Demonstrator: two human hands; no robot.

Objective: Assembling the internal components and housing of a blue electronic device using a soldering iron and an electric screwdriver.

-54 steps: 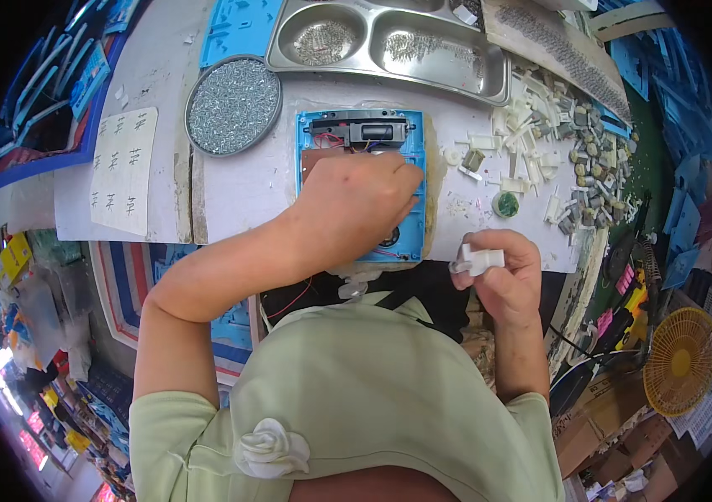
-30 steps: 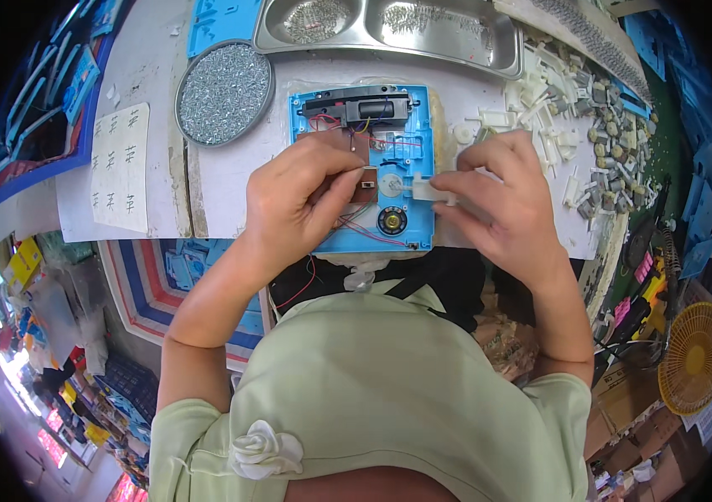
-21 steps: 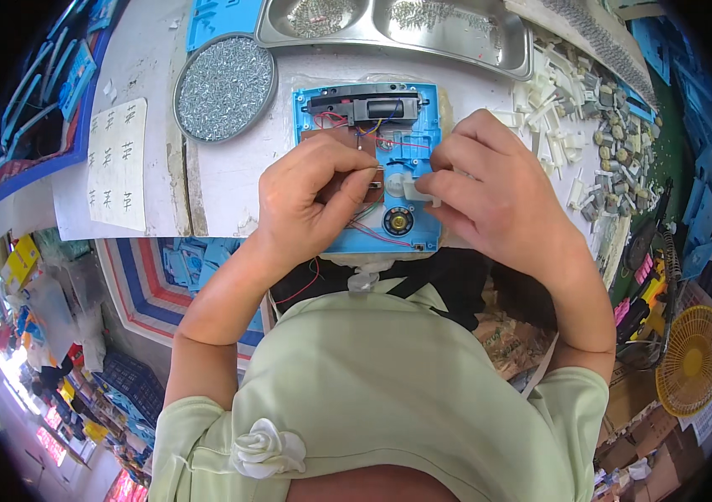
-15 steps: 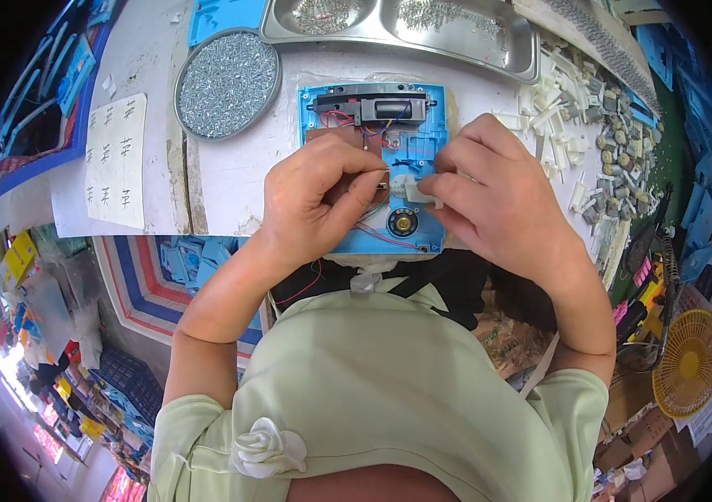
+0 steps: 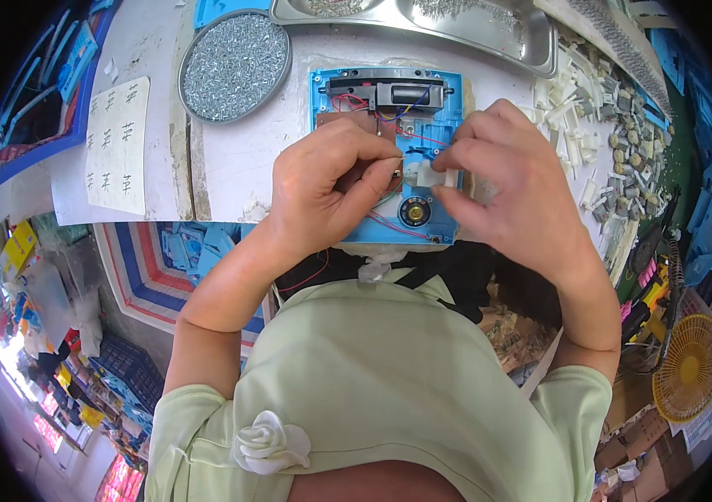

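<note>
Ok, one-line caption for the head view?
Right hand grips a white part over the blue casing; left hand at the brown board.

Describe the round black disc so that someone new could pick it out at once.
On the white tabletop, find the blue case that both hands reach over. In its lower part, just below the white piece at the right hand's fingers, sits the round black disc. Its gold-coloured centre sets it apart from the pale parts above.

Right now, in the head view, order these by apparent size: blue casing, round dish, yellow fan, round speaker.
Largest to smallest:
Blue casing, partly covered
Round dish
Yellow fan, near the curved rim
Round speaker
</note>
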